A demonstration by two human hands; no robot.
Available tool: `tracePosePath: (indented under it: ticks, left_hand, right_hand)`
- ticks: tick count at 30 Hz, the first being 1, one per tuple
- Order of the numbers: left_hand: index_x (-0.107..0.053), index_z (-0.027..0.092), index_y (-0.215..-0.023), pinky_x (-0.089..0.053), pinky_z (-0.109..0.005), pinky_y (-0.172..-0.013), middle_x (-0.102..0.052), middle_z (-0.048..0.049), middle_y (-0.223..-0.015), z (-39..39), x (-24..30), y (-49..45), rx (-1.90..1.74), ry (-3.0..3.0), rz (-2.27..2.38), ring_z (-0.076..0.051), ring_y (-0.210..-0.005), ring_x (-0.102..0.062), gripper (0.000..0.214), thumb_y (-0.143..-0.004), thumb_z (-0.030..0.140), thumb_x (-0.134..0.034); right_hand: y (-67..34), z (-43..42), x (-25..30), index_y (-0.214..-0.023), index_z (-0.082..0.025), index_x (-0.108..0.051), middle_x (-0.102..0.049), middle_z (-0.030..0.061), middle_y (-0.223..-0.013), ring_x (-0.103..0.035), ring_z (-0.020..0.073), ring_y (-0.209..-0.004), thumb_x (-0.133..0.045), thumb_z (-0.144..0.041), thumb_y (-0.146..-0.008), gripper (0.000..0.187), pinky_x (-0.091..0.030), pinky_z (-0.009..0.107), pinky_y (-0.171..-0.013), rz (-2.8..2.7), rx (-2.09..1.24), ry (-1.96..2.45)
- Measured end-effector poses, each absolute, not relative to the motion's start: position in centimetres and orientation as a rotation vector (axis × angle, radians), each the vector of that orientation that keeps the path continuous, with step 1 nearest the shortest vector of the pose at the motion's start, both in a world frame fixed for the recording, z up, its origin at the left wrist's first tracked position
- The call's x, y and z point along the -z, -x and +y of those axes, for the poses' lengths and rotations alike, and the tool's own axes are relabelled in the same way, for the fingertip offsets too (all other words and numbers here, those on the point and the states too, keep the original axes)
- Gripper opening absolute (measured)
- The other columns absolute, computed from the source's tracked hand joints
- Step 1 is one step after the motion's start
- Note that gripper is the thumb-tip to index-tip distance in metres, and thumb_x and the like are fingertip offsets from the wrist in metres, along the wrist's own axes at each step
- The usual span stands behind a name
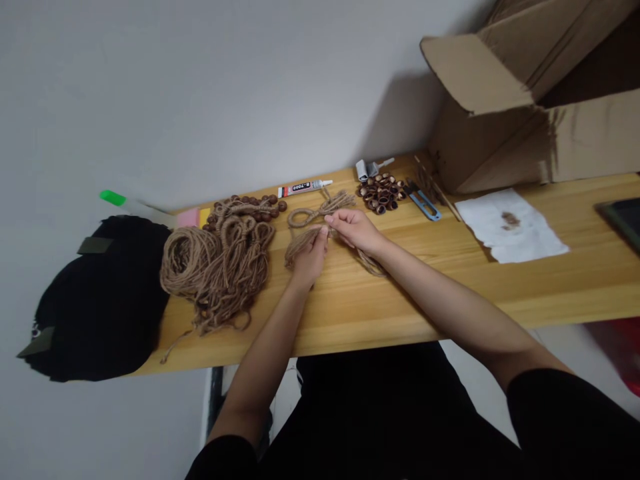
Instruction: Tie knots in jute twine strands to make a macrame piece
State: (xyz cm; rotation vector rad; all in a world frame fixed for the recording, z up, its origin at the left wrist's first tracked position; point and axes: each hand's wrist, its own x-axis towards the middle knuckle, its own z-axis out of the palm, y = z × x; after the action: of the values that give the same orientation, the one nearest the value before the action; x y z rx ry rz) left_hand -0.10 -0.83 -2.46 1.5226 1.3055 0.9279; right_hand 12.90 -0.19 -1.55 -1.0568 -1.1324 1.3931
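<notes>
Over the middle of the wooden table, my left hand [311, 257] is closed around a bundle of brown jute twine [299, 244]. My right hand [354, 229] pinches strands of the same kind of twine right beside it, the fingertips of both hands nearly touching. Loose strands [370, 262] trail below my right wrist. Just beyond the hands lies a twine piece with a wrapped loop [299, 218] and a frayed tassel end [343, 199]. Exactly how the strands cross between my fingers is hidden.
Left are a twine heap [233, 273], a twine coil [187, 260] and a black bag [105, 300]. At the back lie a glue tube [304, 188], halved brown shells [381, 193] and blue thread snips [424, 201]. Right are a white tissue [530, 233] and a cardboard box [480, 140].
</notes>
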Motion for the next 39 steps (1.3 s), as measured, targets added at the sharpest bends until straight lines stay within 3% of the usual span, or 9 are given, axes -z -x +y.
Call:
tracePosePath:
  ticks: [5,14,27,31,34,39]
  left_hand:
    - [-0.049,0.019,-0.064,-0.039,-0.022,-0.053,-0.047,0.003,-0.055,-0.9,2.4,0.0,-0.968,-1.52,1.281,-0.01,-0.052,-0.045,0.037,-0.084,0.051,-0.045]
    - [-0.044,0.016,-0.048,-0.023,-0.018,-0.037,-0.037,0.0054,-0.042,-0.6,1.3,-0.4,-0.945,-1.253,1.112,-0.004,-0.036,-0.03,0.047,-0.078,0.05,-0.055]
    - [-0.053,0.014,-0.06,-0.014,-0.015,-0.033,-0.04,0.008,-0.042,-0.5,1.2,-0.1,-0.942,-0.949,1.063,0.0,-0.031,-0.023,0.031,-0.068,0.041,-0.066]
    - [-0.059,0.014,-0.065,-0.017,-0.017,-0.035,-0.047,0.006,-0.048,-0.5,1.3,-0.1,-0.943,-1.01,1.041,-0.001,-0.033,-0.026,0.025,-0.068,0.038,-0.065]
    - [-0.061,0.015,-0.065,-0.029,-0.018,-0.042,-0.052,0.0051,-0.051,-0.8,1.4,-0.2,-1.012,-1.272,1.139,-0.004,-0.041,-0.038,0.017,-0.071,0.031,-0.061]
    - [-0.062,0.016,-0.067,-0.039,-0.021,-0.059,-0.059,0.0027,-0.059,-1.4,1.0,0.1,-0.961,-1.854,1.311,-0.009,-0.058,-0.052,0.017,-0.08,0.022,-0.052]
  right_hand:
    - [-13.0,-0.2,1.6,-0.056,-0.018,-0.041,-0.032,-0.01,-0.031,-0.021,0.0029,-0.029,-0.061,-0.057,-0.071,0.046,-0.01,0.02,-0.032,-1.136,-1.4,1.052]
    - [-12.8,-0.1,1.5,-0.058,-0.019,-0.038,-0.033,-0.0106,-0.031,-0.024,0.003,-0.028,-0.061,-0.058,-0.07,0.046,-0.011,0.019,-0.031,-1.154,-1.394,1.058]
    - [-13.0,-0.3,1.1,-0.059,-0.017,-0.046,-0.036,-0.0096,-0.033,-0.025,0.0028,-0.03,-0.065,-0.052,-0.069,0.042,-0.012,0.018,-0.031,-1.196,-1.427,1.106]
    - [-12.9,-0.3,1.4,-0.058,-0.017,-0.046,-0.034,-0.0093,-0.034,-0.024,0.0033,-0.032,-0.063,-0.057,-0.068,0.045,-0.012,0.019,-0.034,-1.157,-1.367,1.112]
    - [-12.7,-0.1,2.0,-0.057,-0.018,-0.044,-0.033,-0.0091,-0.037,-0.023,0.004,-0.035,-0.061,-0.062,-0.066,0.048,-0.014,0.02,-0.036,-1.139,-1.295,1.117]
    - [-12.5,0.1,2.7,-0.056,-0.017,-0.047,-0.044,-0.0045,-0.046,-0.035,0.0068,-0.044,-0.057,-0.06,-0.07,0.046,-0.027,0.021,-0.046,-1.222,-1.122,1.179]
